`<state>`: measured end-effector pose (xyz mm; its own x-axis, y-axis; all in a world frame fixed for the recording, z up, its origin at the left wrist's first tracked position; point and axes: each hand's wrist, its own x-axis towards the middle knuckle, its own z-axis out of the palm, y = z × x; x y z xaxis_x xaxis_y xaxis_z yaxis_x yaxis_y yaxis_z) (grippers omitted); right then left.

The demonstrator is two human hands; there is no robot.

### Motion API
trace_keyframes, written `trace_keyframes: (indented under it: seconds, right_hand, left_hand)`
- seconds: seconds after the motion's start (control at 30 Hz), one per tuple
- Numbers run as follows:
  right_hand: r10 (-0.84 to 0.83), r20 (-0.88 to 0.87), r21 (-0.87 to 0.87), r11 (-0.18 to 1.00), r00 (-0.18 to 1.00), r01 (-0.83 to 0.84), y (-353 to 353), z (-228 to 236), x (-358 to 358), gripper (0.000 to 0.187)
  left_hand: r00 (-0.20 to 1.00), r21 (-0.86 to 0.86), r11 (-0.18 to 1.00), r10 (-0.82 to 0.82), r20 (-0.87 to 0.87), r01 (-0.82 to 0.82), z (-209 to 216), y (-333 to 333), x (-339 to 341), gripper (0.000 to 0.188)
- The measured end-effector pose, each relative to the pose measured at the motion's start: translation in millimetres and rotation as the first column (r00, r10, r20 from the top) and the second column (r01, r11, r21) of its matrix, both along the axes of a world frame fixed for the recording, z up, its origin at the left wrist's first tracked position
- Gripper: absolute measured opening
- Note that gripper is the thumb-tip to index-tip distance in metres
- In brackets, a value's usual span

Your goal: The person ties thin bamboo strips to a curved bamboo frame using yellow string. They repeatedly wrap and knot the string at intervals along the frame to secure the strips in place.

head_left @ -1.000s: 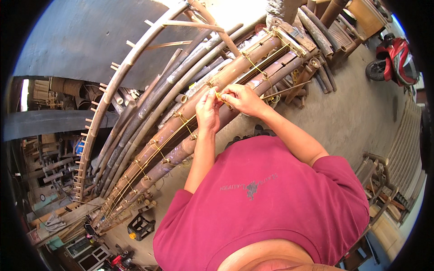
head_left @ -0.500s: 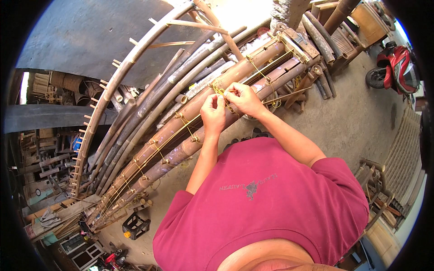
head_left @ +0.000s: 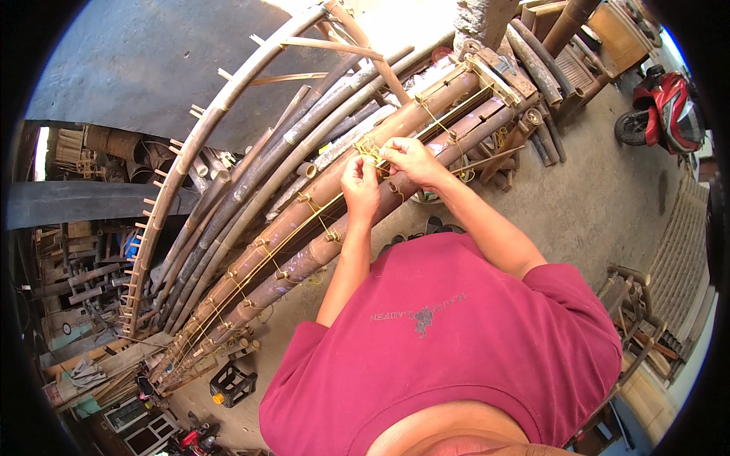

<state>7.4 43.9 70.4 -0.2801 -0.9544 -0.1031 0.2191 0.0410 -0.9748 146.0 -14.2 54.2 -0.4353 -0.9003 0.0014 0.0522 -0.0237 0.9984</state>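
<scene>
Yellow cord: bunched in slack loops (head_left: 367, 148) at my fingertips, over the far brown pole (head_left: 277, 228), just where both my hands meet; so thin a strand seems to ask for a fine pinch rather than a fist.
Left hand (head_left: 360, 186): fingers drawn together, thumb against forefinger, apparently gripping the cord from the lower left, likely so one part has a steady anchor.
Right hand (head_left: 411, 161): fingers likewise pinched with almost no gap, on the cord's other side; I judge that this lets one hand work against the other. Which strand each pinches, I cannot tell.
Near brown pole (head_left: 304, 262): runs alongside the far one, a narrow slot between them, below my wrists, which keeps both poles within easy reach.
Wooden pegs (head_left: 332, 236): stand out along the poles with cord passing about them, probably so that the lines keep their spacing.
Wooden end piece (head_left: 502, 80): spans the poles' upper right ends, seemingly holding them apart.
Curved pegged frame (head_left: 156, 220): beyond the stacked loose poles (head_left: 258, 163), well apart from my fingers.
Black crate (head_left: 233, 382): on the floor, clear of my arms.
</scene>
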Motion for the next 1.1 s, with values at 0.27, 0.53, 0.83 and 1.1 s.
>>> trace_keyframes:
  seconds: [0.27,0.53,0.83,1.1]
  right_hand:
    - [0.094,0.234,0.039,0.994,0.968,-0.106,36,20,23,0.014]
    - [0.113,0.033,-0.01,0.994,0.993,-0.113,28,-11,32,0.015]
    - [-0.062,-0.355,0.01,0.997,0.933,0.07,38,7,52,0.017]
    - [-0.221,-0.658,-0.107,0.974,0.72,0.202,45,18,65,0.014]
  left_hand:
    - [0.992,0.129,0.987,-0.087,-0.093,0.098,23,12,36,0.013]
    - [0.965,0.33,0.911,-0.198,-0.172,0.246,25,27,53,0.019]
    - [0.936,0.575,0.802,0.059,-0.346,0.162,7,25,69,0.018]
    - [0.937,0.412,0.899,0.009,-0.35,0.146,-1,37,57,0.017]
